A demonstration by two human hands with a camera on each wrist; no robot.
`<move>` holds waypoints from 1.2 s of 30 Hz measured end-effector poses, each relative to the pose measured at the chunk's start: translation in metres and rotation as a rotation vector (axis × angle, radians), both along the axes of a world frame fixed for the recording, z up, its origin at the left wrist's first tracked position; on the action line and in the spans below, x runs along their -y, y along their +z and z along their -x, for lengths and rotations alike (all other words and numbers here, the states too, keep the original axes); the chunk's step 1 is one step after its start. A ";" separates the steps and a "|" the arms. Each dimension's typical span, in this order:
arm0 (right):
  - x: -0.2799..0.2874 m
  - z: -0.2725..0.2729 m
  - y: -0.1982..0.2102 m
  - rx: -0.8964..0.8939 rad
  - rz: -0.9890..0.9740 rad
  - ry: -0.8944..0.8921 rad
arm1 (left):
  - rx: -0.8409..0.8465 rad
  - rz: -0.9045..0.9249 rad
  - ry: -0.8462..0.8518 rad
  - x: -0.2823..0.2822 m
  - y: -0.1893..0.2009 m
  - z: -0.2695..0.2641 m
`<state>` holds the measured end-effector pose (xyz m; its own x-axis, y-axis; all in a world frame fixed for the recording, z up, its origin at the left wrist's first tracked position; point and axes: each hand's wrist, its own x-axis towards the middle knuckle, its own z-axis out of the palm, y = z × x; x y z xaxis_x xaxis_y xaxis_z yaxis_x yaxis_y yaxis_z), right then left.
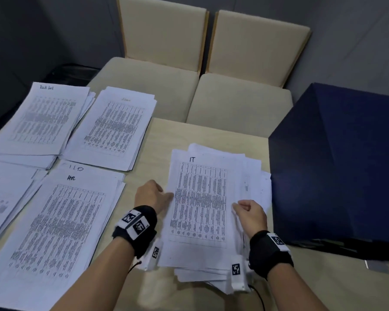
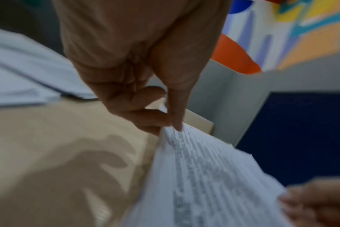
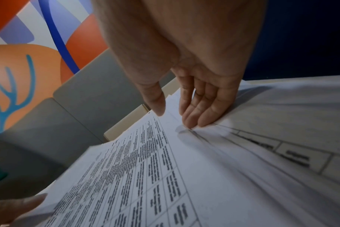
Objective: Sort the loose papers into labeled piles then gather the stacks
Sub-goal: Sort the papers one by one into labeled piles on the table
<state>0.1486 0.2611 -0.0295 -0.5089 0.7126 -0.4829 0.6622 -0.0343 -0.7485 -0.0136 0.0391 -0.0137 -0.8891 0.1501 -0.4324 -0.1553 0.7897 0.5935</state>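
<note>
A loose pile of printed sheets [image 1: 252, 176] lies at the table's centre right. Its top sheet [image 1: 200, 198] is hand-labelled "IT". My left hand [image 1: 164, 194] pinches that sheet's left edge between thumb and forefinger, which shows close up in the left wrist view [image 2: 171, 126], where the sheet [image 2: 204, 176] is raised off the table. My right hand [image 1: 240, 205] is at the sheet's right margin. In the right wrist view its fingers [image 3: 194, 121] are nearly straight, with the tips touching the paper [image 3: 126, 176]. Sorted piles lie to the left: "HR" [image 1: 54, 232], "Admin" [image 1: 112, 129] and "Task list" [image 1: 38, 122].
Another pile [image 1: 0, 198] runs off the left edge. A dark blue box [image 1: 337, 164] stands close on the right of the loose pile. Two beige chairs [image 1: 162, 41] face the table's far edge. Bare table top [image 1: 323, 286] shows at the near right.
</note>
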 end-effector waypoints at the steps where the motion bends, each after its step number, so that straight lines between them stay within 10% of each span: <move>1: -0.001 0.000 0.001 0.000 0.002 -0.002 | 0.052 -0.043 -0.017 0.000 0.001 -0.001; 6: -0.003 0.001 -0.001 -0.019 0.022 -0.019 | -0.170 -0.197 -0.352 -0.003 0.013 -0.013; 10: -0.006 0.000 -0.005 -0.136 0.084 0.004 | -0.018 -0.414 -0.444 0.004 0.021 -0.015; 23: -0.013 -0.018 -0.010 -0.366 0.003 -0.102 | 0.098 -0.434 -0.164 0.020 0.004 -0.012; 36: -0.008 -0.018 0.012 -0.515 0.352 -0.155 | 0.198 -0.614 -0.012 0.007 0.015 -0.013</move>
